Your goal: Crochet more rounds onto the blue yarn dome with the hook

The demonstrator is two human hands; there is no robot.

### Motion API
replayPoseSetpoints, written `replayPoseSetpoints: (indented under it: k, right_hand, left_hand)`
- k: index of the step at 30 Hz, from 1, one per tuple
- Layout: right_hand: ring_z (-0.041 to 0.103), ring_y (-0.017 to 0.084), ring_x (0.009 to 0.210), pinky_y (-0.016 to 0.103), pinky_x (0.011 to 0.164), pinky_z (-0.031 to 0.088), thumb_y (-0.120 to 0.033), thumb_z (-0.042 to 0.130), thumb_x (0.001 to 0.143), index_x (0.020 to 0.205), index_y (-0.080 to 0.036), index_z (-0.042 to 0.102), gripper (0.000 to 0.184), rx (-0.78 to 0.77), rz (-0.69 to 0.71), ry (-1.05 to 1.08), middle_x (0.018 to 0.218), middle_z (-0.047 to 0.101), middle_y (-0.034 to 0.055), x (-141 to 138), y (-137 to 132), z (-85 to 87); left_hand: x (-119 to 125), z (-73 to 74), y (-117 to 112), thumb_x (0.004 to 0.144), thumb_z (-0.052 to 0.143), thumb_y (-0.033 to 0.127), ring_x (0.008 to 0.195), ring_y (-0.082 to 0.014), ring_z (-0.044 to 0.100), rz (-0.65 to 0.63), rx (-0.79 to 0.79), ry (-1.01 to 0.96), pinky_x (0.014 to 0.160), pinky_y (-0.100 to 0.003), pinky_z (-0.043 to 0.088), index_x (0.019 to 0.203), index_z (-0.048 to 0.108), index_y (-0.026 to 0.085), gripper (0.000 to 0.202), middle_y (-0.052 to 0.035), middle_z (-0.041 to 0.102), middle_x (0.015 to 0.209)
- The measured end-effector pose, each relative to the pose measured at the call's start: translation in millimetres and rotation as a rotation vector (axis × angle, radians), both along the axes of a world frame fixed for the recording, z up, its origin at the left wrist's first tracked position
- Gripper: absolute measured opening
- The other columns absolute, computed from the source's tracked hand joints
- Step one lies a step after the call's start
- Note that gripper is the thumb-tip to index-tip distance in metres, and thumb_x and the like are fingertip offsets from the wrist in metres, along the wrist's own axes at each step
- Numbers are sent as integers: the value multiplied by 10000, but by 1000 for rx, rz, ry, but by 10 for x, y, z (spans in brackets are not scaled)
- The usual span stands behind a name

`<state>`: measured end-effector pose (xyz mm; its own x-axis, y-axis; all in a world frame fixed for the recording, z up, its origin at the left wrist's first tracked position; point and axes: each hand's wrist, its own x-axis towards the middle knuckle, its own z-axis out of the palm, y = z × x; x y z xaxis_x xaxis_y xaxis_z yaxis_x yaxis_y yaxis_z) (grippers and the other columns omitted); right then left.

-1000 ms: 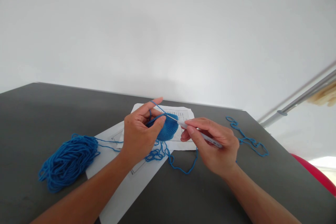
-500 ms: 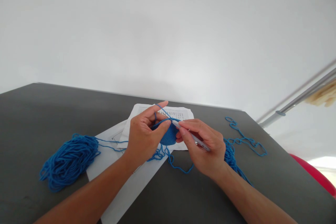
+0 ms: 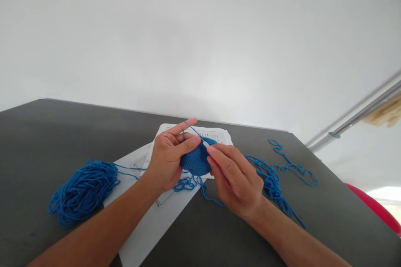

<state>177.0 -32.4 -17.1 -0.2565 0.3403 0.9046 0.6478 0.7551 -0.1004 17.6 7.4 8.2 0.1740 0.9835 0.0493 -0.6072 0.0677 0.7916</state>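
A rounded blue crochet piece (image 3: 196, 162) is pinched at its upper edge by my left hand (image 3: 171, 150). Blue yarn runs over the raised left index finger and down to the work. My right hand (image 3: 236, 175) grips a pale crochet hook (image 3: 206, 144), whose tip meets the rim of the piece; most of its handle is hidden in the fingers. Right fingertips also touch the side of the crochet piece. Loose strands of blue yarn (image 3: 185, 183) lie just below it.
A blue yarn skein (image 3: 83, 192) rests at the left on the dark table (image 3: 46, 133). Printed paper sheets (image 3: 163, 221) lie under the hands. More tangled yarn (image 3: 273, 185) spreads at the right. Behind the table stands a white wall (image 3: 200, 41); a red curved object (image 3: 372, 206) is beyond the right edge.
The crochet piece has turned so that more of its rounded side faces me. My right hand has rolled and shifted slightly left, covering the hook's handle.
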Motion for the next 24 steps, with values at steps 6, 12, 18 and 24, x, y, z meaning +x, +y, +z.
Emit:
replayPoseSetpoints:
  k: [6,12,18,24]
  right_hand:
    - [738,250,1005,395,828,670,-29,650,934,1342,-123,638,419,113,22,-75,1116,751,163,62,26,16]
    - [751,237,1016,380,883,678,-17,682,910,1302,-116,665,405,88,73,-130,1126,772,148,180,48,88]
    - [756,226,1013,372,871,689,-29,680,915,1279,-126,680,377,53,112,-155,1124,781,139,252,93,110]
    - [769,223,975,372,860,693,-36,676,915,1252,-130,699,350,32,126,-179,1102,787,131,298,119,118]
  left_hand:
    - [-43,82,-19,674,913,98,528,-83,600,-57,-30,-49,499,-182,522,1273,699,70,637,31,674,647]
    - [-71,116,-15,666,909,66,514,-75,597,-53,-22,-56,481,-162,523,1258,703,54,627,34,671,628]
    - [-77,81,31,638,928,73,515,-78,602,-11,-29,-20,498,-176,537,1254,702,51,656,31,681,628]
    - [-96,28,64,605,954,117,542,-96,616,18,-37,28,522,-198,530,1259,700,55,704,17,691,643]
